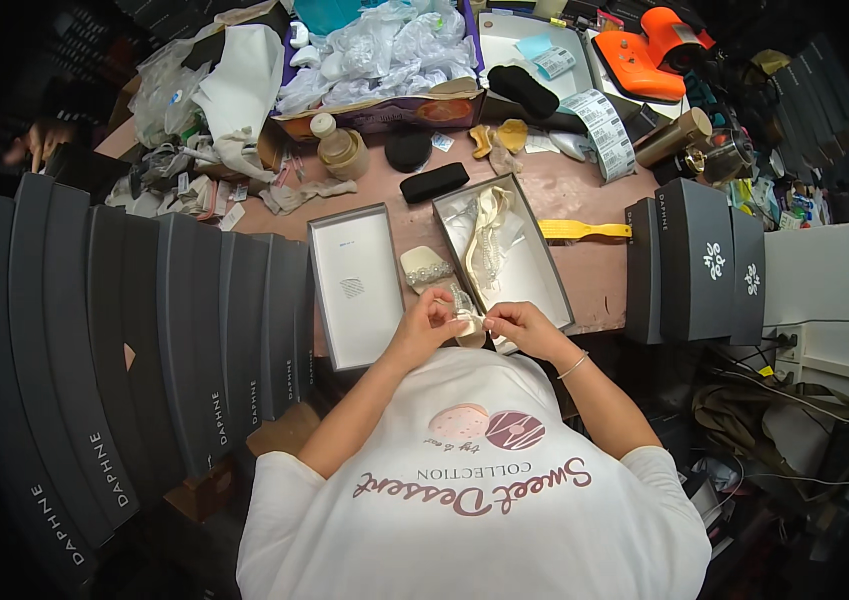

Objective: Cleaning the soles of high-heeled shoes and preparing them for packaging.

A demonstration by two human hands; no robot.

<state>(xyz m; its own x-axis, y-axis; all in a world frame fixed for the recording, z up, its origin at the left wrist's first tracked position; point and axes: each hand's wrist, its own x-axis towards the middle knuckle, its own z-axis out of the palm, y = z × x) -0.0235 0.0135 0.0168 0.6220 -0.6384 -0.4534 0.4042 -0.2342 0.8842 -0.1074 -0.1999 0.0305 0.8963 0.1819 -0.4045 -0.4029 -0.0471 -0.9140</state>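
Close to my body, both hands work at a cream sandal [421, 266] with a pearly beaded toe strap. My left hand [428, 322] is closed on the sandal's strap beside the heel. From the other side, my right hand [526, 328] pinches a thin pale strap end at the heel; the fingertips nearly meet. A second cream sandal [484, 240] with a beaded strap lies in the open shoe box [556, 296], partly over white tissue. To the left, the white-lined box lid [352, 300] lies inside up.
Dark shoe boxes stand in a row at the left [189, 330] and in a stack at the right [689, 265]. Behind are a black brush-like block [434, 183], a pump bottle [340, 150], a yellow strip [584, 229], a label roll [601, 135], an orange tape dispenser [644, 65] and a carton of crumpled tissue [379, 112].
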